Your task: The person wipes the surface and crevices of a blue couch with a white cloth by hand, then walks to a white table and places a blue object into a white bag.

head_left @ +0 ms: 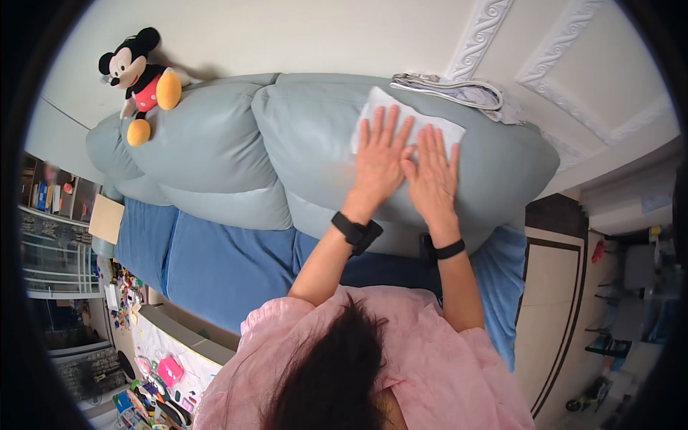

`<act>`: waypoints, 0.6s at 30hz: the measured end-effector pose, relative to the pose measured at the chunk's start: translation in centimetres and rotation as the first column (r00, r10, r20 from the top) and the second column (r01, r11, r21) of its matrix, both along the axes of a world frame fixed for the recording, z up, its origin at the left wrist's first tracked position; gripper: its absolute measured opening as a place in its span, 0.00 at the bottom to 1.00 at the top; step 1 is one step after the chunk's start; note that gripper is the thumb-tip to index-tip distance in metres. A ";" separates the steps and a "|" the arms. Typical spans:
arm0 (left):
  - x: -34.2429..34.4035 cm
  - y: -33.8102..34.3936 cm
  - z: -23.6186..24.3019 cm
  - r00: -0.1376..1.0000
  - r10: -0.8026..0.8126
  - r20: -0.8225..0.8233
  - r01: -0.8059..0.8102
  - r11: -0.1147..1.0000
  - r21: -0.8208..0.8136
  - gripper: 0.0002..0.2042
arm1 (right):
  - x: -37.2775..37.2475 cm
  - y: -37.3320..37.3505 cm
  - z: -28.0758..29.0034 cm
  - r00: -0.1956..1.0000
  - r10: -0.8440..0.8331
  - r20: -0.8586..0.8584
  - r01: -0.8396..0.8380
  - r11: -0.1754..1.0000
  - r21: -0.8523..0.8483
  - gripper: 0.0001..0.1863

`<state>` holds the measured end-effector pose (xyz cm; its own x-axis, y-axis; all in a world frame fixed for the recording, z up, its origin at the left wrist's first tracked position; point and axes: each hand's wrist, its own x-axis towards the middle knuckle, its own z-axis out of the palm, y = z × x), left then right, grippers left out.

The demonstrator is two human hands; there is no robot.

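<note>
A white cloth or wipe (373, 104) lies spread on the upper part of a grey-green leather sofa backrest (308, 136). My left hand (381, 154) rests flat on it, fingers stretched out over the cloth. Beside it, my right hand (432, 172) is also laid flat, its fingers on the cloth's right part and its palm on the leather. The two thumbs meet or nearly meet. Both wrists wear black bands.
A plush mouse toy (147, 82) sits on the sofa's top at left. Folded pale fabric with a looped edge (459, 92) lies on the top behind my hands. Blue covers (222, 251) drape the seat. A table (154, 337) with small items stands lower left.
</note>
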<state>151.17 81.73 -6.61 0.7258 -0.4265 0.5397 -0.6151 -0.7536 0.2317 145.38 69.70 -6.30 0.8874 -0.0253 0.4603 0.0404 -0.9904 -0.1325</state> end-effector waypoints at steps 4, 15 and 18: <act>-0.9 -3.7 0.1 0.995 -0.101 0.019 0.102 0.993 -0.056 0.24 | -1.6 -2.9 0.3 0.995 -0.101 -0.012 0.101 0.995 0.003 0.37; 5.1 7.0 -0.4 0.966 0.240 0.100 -0.244 0.969 0.031 0.26 | 8.5 7.0 0.3 0.985 0.146 0.092 -0.154 0.985 0.084 0.38; 6.5 11.5 -0.2 0.942 0.327 0.070 -0.332 0.940 0.083 0.26 | 10.8 11.1 0.9 0.961 0.250 0.118 -0.264 0.956 0.127 0.37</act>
<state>157.71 93.22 -6.83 0.8050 -0.2183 0.5517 -0.3384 -0.9327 0.1247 156.16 80.79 -5.41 0.8223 0.1268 0.5547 0.3109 -0.9166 -0.2513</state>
